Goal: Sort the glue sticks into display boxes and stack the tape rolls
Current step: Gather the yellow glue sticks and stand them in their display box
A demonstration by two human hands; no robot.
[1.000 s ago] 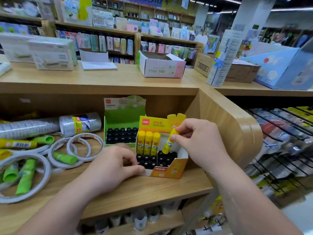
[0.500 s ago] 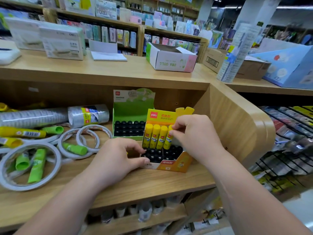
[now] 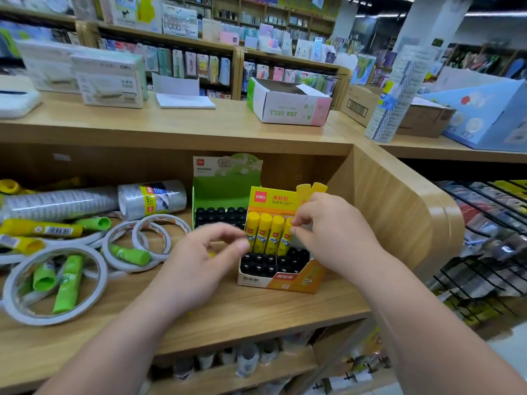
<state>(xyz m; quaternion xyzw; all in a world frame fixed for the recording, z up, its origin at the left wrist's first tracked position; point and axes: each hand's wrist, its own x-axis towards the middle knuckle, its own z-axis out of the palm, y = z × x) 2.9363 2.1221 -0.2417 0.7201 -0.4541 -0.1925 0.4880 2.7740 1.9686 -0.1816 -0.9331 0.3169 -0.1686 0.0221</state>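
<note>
Fourth yellow glue stick [image 3: 285, 238] upright in the back row of the yellow display box [image 3: 282, 280] on the shelf [image 3: 256, 315], right hand [image 3: 333, 232] pinching its top, left hand [image 3: 205, 258] blurred, loosely curled, empty, just left of box, tape rolls [image 3: 54, 283] far left.

- Right hand [image 3: 336, 238] pinches the rightmost of four yellow glue sticks [image 3: 265, 235] standing upright in yellow display box [image 3: 285, 277].
- Left hand [image 3: 199, 263] blurred, fingers loosely curled, just beside that box.
- Tape rolls [image 3: 54, 286], green glue sticks [image 3: 68, 283] lie leftward on shelf [image 3: 256, 315].
</note>
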